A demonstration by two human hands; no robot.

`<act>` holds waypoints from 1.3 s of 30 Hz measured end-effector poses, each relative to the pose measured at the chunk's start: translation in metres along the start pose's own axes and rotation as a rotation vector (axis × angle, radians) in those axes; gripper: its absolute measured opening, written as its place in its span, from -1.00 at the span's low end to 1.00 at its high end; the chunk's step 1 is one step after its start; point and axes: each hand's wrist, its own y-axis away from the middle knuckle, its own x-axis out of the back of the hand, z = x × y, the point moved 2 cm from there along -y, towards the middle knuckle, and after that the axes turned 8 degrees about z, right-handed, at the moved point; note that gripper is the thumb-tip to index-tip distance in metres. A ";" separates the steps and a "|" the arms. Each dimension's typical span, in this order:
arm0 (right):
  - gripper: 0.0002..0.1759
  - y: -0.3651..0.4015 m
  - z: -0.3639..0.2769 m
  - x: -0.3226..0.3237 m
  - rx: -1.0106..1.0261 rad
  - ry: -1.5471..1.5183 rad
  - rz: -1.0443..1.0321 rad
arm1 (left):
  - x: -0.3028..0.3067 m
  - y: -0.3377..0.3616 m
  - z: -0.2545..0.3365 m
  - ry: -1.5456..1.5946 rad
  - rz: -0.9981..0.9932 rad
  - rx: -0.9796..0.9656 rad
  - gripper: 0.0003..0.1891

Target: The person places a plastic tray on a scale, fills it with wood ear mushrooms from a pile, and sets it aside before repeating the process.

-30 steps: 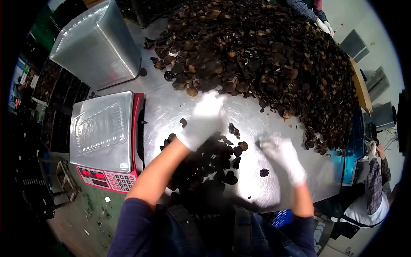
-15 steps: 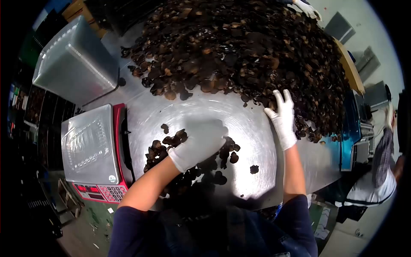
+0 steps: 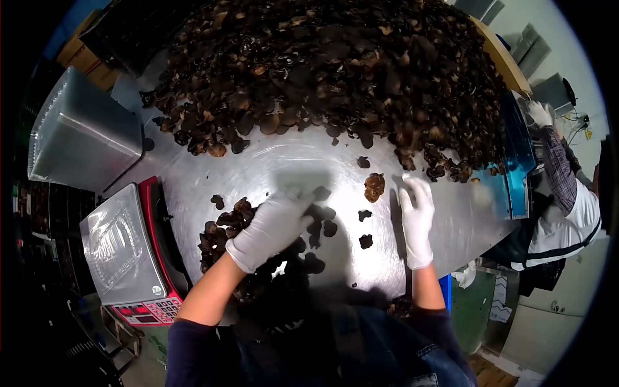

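My left hand, in a white glove, hovers over a small pile of dark, dried-looking mushroom pieces. Its fingers are bent together, and what lies inside them is hidden. A grey-looking piece shows right at its fingertips. My right hand, also gloved, is near the front edge of a large heap of similar mushroom pieces, fingers extended and slightly bent. Left of it lies a glossy brown piece, with small dark pieces nearby on the metal table.
A scale with a red body stands at the left, with a grey plastic bin behind it. At the right, a blue metal frame borders the heap. A person in a white apron is beyond it, one gloved hand raised.
My left hand has drawn back a little to the left. My right hand has come down from the heap's edge, its fingers less spread. Several pieces now lie between heap and hand.
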 end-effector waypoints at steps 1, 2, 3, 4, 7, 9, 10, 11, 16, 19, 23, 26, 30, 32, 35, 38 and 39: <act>-0.67 -0.009 -0.001 -0.010 0.015 -0.005 0.007 | -0.004 0.004 0.007 -0.027 0.000 -0.063 -0.46; -0.67 -0.016 -0.003 -0.021 0.029 -0.012 0.013 | -0.009 0.008 0.010 -0.030 0.001 -0.062 -0.46; -0.67 -0.021 -0.004 -0.032 0.021 -0.027 -0.003 | -0.012 0.012 0.013 -0.002 0.023 -0.085 -0.46; -0.66 -0.024 -0.004 -0.041 0.013 -0.041 -0.020 | -0.014 0.014 0.014 0.026 0.046 -0.109 -0.45; -0.64 -0.023 -0.009 -0.053 0.032 -0.010 -0.061 | -0.015 0.016 0.013 0.000 0.035 -0.104 -0.43; -0.63 -0.016 -0.019 -0.050 -0.191 -0.266 -0.152 | -0.017 0.018 0.012 -0.003 0.052 -0.125 -0.42; -0.61 -0.012 -0.014 -0.047 -0.112 -0.228 -0.137 | -0.017 0.017 0.011 0.005 0.040 -0.118 -0.42; -0.58 -0.008 -0.004 -0.044 -0.090 -0.224 -0.145 | -0.018 0.016 0.011 0.014 0.028 -0.112 -0.42; -0.37 0.001 -0.009 -0.025 0.172 0.138 -0.252 | -0.008 0.011 0.019 -0.072 0.042 -0.140 -0.50; -0.58 -0.002 -0.002 -0.030 0.120 0.120 -0.275 | 0.009 -0.009 0.040 -0.120 0.049 -0.125 -0.58; -0.79 0.019 -0.007 0.007 -0.119 -0.080 -0.412 | -0.013 -0.059 0.049 -0.209 0.232 -0.162 -0.66; -0.82 0.034 -0.025 0.095 -0.006 0.014 -0.896 | -0.030 -0.091 0.043 -0.144 0.647 -0.382 -0.60; -0.59 0.037 -0.049 0.163 -0.045 0.092 -1.024 | -0.041 -0.116 0.046 -0.164 0.538 -0.240 -0.58; -0.56 0.040 -0.026 0.141 -0.270 -0.331 -0.782 | -0.053 -0.123 0.038 -0.172 0.529 -0.227 -0.70; -0.40 0.003 0.001 0.092 -0.130 0.150 -0.131 | -0.056 -0.104 0.033 -0.185 0.454 -0.245 -0.84; -0.45 -0.001 0.059 0.038 -0.085 0.162 0.081 | -0.032 -0.069 0.045 -0.114 0.122 -0.121 -0.87; -0.48 0.003 0.052 0.032 -0.117 0.032 -0.022 | -0.029 -0.053 0.040 0.020 0.105 -0.197 -0.86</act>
